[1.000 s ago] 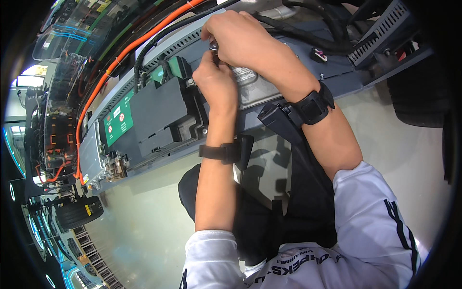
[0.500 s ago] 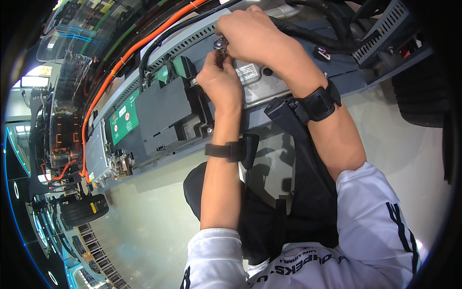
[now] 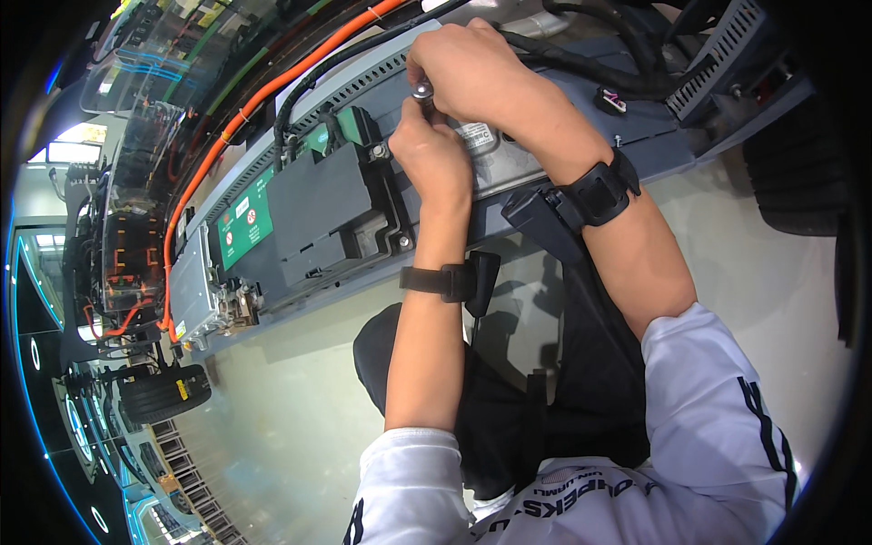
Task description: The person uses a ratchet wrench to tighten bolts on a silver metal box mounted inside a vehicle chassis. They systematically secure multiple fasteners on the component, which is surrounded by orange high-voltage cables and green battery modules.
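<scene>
Both of my hands meet over a metal unit with a white label, set in a long grey chassis tray. My right hand is curled round a ratchet wrench, whose handle it hides. Only the round chrome head of the ratchet wrench shows, between the two hands. Just below that head, the fingers of my left hand pinch the tool. Whatever lies under the fingertips is hidden. Beside my left hand sits a dark box cover with a bolt at its corner.
An orange cable runs along the far left side, next to a black corrugated hose. A green label marks the tray. Tyres stand at the left and right. A small connector lies right of my hands.
The view has shifted slightly, so the tray and box cover sit a little further right. My left hand is slightly lower and further right; both hands keep their grip on the ratchet wrench.
</scene>
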A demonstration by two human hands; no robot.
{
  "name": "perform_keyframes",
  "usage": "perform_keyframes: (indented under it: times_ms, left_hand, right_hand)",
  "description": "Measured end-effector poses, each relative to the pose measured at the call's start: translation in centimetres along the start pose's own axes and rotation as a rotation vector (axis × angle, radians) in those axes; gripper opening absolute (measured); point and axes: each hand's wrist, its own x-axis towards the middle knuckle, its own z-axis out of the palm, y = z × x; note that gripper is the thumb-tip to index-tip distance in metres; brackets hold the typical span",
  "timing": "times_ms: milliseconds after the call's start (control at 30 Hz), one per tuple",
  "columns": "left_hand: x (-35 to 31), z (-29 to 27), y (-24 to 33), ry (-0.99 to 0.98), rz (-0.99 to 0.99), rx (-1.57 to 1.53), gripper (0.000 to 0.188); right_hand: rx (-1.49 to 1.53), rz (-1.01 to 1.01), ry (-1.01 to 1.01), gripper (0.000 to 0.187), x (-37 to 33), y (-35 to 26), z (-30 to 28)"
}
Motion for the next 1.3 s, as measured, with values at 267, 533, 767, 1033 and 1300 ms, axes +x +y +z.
perform_keyframes:
  times_ms: [267,533,767,1033,1300]
  left_hand:
    - [0.1,0.1,0.6,-0.011,-0.121,-0.016,0.016]
    - [0.3,-0.1,0.1,-0.115,-0.071,0.11,0.02]
    - [0.7,-1.1,1.5,-0.193,-0.106,0.151,0.023]
    - [1.2,-1.1,0.9,-0.098,-0.199,0.196,0.018]
    - [1.7,0.4,5.4,-0.063,0.034,-0.04,0.02]
  right_hand:
    - [0.039,0.206,-0.143,0.024,-0.5,-0.9,-2.2]
    - [0.185,0.363,0.152,0.016,-0.2,1.1,-4.4]
    - [0.273,0.432,0.146,0.017,-0.4,1.9,-5.3]
    - [0.335,0.402,0.224,0.018,-0.6,2.3,-5.2]
    - [0.396,0.385,0.346,0.029,-2.0,4.7,-10.4]
